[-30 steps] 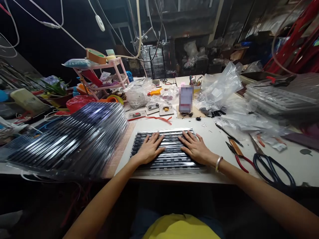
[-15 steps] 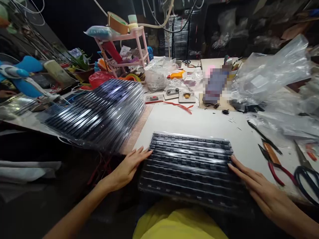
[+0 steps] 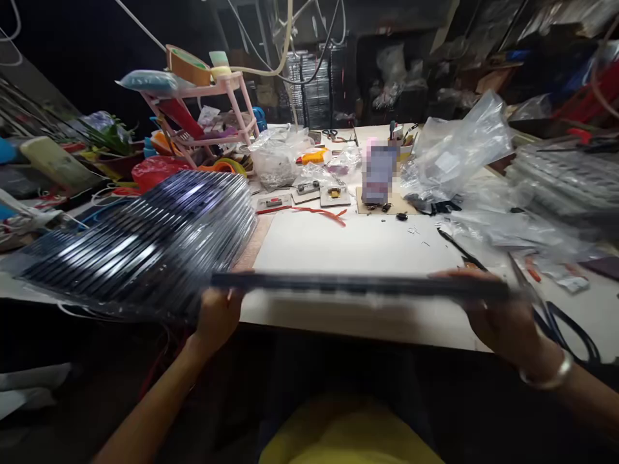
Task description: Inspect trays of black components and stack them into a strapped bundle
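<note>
Head view: both hands grip a dark tray (image 3: pixel 358 284) edge-on (blurred) above the white worktop (image 3: pixel 358 245), left hand (image 3: pixel 216 318) at 9 o'clock, right hand (image 3: pixel 503 322) at 3; stacked trays (image 3: pixel 145 251) lie toward 10.

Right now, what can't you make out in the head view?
- Black tray: seen edge-on and motion-blurred; its top and contents don't show.
- Left hand: fingertips hidden behind the tray's end.
- Right hand: fingers blurred, partly hidden under the tray.
- Scissors: partly covered by the right hand and tray.
- Upright object at the back of the table: pixelated, unreadable.
</note>
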Motion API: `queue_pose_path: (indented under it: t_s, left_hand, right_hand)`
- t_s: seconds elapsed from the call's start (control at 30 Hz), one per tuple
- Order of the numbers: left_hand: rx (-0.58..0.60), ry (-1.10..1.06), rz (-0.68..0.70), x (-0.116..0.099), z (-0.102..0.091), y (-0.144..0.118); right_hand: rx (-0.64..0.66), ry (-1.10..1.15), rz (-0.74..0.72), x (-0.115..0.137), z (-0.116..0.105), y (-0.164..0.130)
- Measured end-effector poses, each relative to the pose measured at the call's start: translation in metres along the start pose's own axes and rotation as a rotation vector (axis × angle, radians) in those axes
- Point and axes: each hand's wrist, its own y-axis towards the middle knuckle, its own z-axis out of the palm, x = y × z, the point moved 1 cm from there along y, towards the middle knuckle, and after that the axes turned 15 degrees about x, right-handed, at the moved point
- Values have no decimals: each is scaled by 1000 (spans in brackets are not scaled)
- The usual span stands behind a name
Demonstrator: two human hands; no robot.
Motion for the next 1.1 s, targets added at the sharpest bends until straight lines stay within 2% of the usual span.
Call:
queue_pose_path:
  t_s: [0.03, 0.07, 0.1, 0.2, 0.27, 0.37, 0.43, 0.53, 0.63, 0.67, 0.73, 0.8, 0.87, 0.93, 1.0, 1.1]
  left_hand:
    - [-49, 23, -76, -5, -3, 12]
    - [-47, 67, -154, -9, -3, 23]
    - [9, 123, -225, -12, -1, 34]
    - [272, 292, -395, -13, 18, 58]
    - [363, 336, -433, -10, 32, 65]
    - [403, 345, -453, -5, 47, 62]
    - [414, 333, -456, -3, 49, 53]
    - [465, 309, -336, -6, 47, 37]
    - [494, 417, -237, -12, 48, 31]
    - [483, 484, -238, -15, 49, 32]
    - [425, 604, -224, -20, 54, 37]
    - [379, 650, -131, -21, 60, 43]
    - [411, 597, 22, -21, 67, 45]
    - [457, 516, 136, -21, 73, 46]
    - [435, 484, 166, -23, 76, 45]
    - [362, 503, 139, -32, 80, 47]
  right_hand:
    - [-96, -51, 67, 8, -1, 11]
    - [-94, -76, 135, 14, 1, 23]
    - [-32, -104, 191, 19, 6, 35]
    - [266, -231, 347, 17, 30, 64]
    - [352, -337, 395, 9, 46, 74]
    - [367, -427, 450, 0, 60, 75]
    - [373, -466, 484, -2, 63, 67]
    - [282, -591, 371, 1, 63, 50]
    - [142, -768, 103, 4, 68, 47]
    - [149, -785, 16, 5, 72, 52]
    - [250, -752, -143, 8, 81, 68]
    - [372, -688, -243, 12, 92, 87]
    - [421, -643, -282, 18, 99, 104]
    - [414, -607, -292, 23, 101, 114]
    - [399, -568, -290, 27, 101, 117]
    - [389, -530, -291, 28, 99, 117]
